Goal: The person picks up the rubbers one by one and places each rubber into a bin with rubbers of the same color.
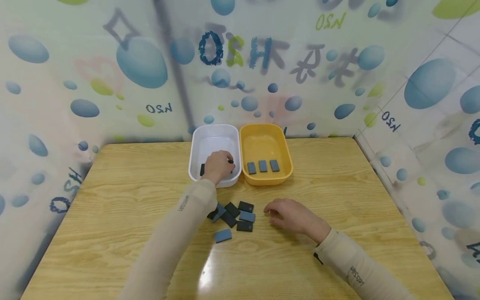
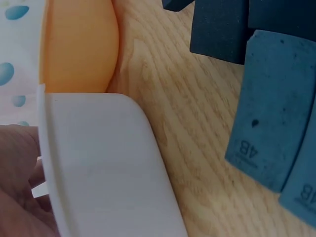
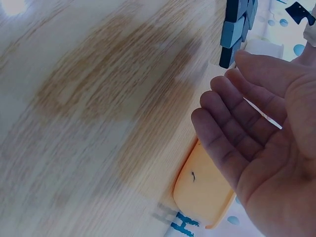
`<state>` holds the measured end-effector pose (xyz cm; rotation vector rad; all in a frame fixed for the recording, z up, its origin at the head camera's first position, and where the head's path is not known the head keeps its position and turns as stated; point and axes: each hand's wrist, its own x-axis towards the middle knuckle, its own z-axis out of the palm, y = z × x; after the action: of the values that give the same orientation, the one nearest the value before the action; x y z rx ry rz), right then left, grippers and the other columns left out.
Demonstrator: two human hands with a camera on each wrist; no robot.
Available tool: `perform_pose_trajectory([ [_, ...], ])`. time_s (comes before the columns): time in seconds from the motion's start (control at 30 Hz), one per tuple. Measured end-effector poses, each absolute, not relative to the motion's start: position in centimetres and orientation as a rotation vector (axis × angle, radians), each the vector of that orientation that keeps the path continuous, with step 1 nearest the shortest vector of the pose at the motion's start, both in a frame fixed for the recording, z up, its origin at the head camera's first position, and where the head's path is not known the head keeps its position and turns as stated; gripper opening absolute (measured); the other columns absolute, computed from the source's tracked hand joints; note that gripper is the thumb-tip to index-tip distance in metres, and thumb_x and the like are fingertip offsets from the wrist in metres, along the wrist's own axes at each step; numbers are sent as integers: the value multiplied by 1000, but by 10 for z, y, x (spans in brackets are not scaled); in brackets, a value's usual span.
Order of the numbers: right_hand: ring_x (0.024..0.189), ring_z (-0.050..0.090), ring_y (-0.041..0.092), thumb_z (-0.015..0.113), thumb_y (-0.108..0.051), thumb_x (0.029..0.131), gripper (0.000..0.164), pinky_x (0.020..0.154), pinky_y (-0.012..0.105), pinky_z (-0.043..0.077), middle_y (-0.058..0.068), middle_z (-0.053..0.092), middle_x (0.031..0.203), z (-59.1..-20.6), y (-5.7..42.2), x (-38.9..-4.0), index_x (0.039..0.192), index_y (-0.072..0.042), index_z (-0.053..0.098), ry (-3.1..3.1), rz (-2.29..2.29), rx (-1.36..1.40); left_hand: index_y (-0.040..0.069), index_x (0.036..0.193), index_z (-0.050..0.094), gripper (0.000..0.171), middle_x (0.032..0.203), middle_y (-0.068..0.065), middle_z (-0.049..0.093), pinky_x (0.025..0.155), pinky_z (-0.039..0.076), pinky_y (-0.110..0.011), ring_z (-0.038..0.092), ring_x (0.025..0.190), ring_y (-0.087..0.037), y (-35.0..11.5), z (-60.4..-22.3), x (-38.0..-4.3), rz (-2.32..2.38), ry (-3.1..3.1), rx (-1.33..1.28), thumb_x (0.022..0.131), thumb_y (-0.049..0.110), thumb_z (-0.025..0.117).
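My left hand (image 1: 219,166) reaches into the white bin (image 1: 215,130), its fingers bent round a black eraser (image 1: 231,161) that shows only in part. Beside that hand another black eraser (image 1: 202,169) lies in the bin. In the left wrist view the bin's wall (image 2: 108,163) hides most of the fingers. My right hand (image 1: 290,214) is over the table with loosely curved fingers and an empty palm, as the right wrist view confirms. To its left lie several black and blue erasers, including a blue eraser (image 1: 247,216) and a black eraser (image 1: 244,226).
The yellow bin (image 1: 264,135) stands against the white one and holds three blue erasers (image 1: 263,166) in a row. A lone blue eraser (image 1: 223,236) lies nearest the front of the group. A patterned wall (image 1: 247,83) rises behind the wooden table (image 1: 131,200).
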<state>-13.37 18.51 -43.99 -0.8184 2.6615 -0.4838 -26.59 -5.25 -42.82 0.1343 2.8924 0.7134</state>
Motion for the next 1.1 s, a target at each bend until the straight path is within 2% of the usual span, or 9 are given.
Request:
perform_pose_trajectory([
  [0.13,87,60,8,67,-21,92,25,77,32,53,-2,68,102,-439,185,-134,115,-12,69,2656,-498,-802,11,116,69,28,114,-9,70,85,55,-41,65,99,-29,-49,-434,-269,693,2875,95,90,20,63],
  [0.3,88,60,8,67,-22,92,25,79,32,53,-2,69,103,-439,185,-133,115,-13,69,2644,-499,-783,8,93,71,15,90,-8,70,74,54,-37,63,81,-25,-44,-438,-269,635,2855,95,90,20,62],
  [0.4,88,61,8,67,-23,92,25,79,31,53,-3,68,103,-440,186,-133,115,-14,69,2651,-490,-791,8,84,68,14,81,-8,67,69,52,-36,60,75,-24,-41,-438,-269,610,2853,69,90,19,62],
  [0.8,87,60,8,68,-23,91,26,77,31,52,-3,68,101,-439,189,-133,115,-13,69,2675,-482,-808,7,98,69,19,89,-9,67,80,55,-38,63,83,-23,-34,-443,-273,537,2873,31,93,23,60],
  [1.1,88,60,8,67,-23,92,25,78,31,52,-3,68,103,-440,189,-135,115,-13,69,2676,-472,-808,7,100,69,20,92,-9,67,81,55,-39,63,85,-24,-35,-442,-274,532,2859,43,92,23,60],
])
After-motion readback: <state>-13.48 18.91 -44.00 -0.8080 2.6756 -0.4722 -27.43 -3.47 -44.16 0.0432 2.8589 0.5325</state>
